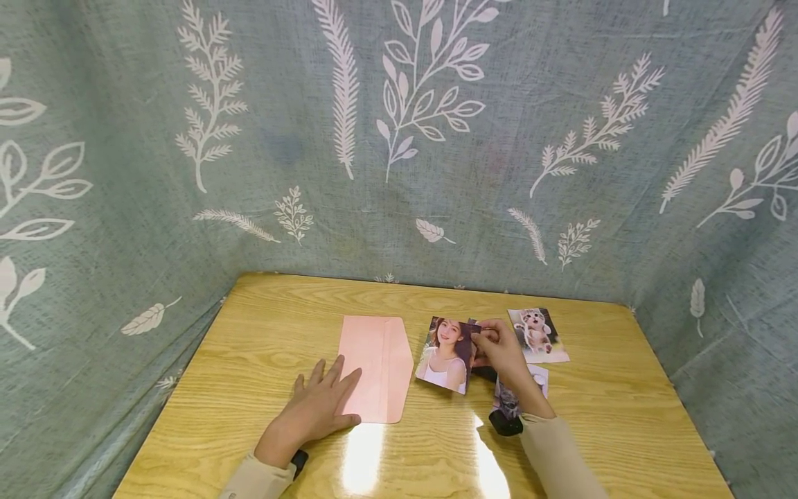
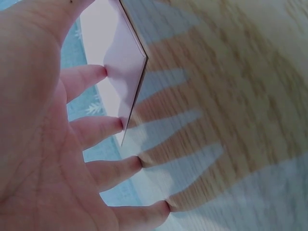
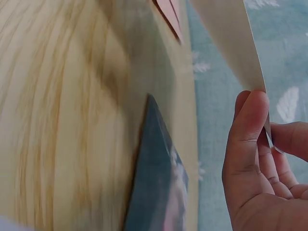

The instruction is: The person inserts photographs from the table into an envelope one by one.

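Observation:
A pink envelope lies flat on the wooden table with its pointed flap to the right. My left hand rests across its lower left edge, fingers spread and straight; the left wrist view shows fingertips on the envelope and on the wood. To the right, my right hand pinches a photo print of a person in a white top by its right edge, between thumb and fingers. The right wrist view shows the print's pale back, raised and tilted above the table.
A kitten photo lies on the table right of my right hand. Another print lies under my right wrist, partly hidden by it. Behind the wooden table hangs a blue-green leaf-patterned curtain, which also flanks both sides.

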### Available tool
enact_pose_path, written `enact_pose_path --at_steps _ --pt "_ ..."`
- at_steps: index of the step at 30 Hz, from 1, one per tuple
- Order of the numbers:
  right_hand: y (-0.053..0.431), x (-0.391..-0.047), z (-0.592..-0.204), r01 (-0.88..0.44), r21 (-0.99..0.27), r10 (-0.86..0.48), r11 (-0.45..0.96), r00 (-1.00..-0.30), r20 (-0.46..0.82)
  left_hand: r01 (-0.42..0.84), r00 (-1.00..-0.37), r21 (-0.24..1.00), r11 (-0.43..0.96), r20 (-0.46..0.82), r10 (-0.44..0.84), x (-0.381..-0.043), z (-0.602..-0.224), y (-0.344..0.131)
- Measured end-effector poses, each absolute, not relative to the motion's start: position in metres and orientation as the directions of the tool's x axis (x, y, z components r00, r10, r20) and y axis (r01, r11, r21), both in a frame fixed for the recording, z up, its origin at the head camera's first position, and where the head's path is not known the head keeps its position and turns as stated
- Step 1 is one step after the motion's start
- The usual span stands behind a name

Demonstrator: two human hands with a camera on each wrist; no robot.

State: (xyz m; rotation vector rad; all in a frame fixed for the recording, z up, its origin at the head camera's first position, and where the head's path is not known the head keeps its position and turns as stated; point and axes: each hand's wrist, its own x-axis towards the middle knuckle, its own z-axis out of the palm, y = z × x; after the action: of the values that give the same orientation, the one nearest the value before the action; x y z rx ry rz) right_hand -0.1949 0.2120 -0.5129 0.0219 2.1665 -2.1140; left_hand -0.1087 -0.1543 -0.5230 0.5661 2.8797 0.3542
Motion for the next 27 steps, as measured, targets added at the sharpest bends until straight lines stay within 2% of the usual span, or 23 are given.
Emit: enact_pose_path --at_steps 21,27 --pt "0.157 -0.208 -0.533 0.109 -0.992 -0.142 0.061 -0.983 -0.116 0.333 -0.915 0.286 0.899 -0.133 0.381 -0.109 -0.521 -0.153" --pt "0.147 -0.209 -0.535 0.103 -0.988 -0.161 0.112 -0.98 -0.12 0.336 -0.916 0.278 0.9 -0.128 0.381 -0.109 -0.521 -0.153"
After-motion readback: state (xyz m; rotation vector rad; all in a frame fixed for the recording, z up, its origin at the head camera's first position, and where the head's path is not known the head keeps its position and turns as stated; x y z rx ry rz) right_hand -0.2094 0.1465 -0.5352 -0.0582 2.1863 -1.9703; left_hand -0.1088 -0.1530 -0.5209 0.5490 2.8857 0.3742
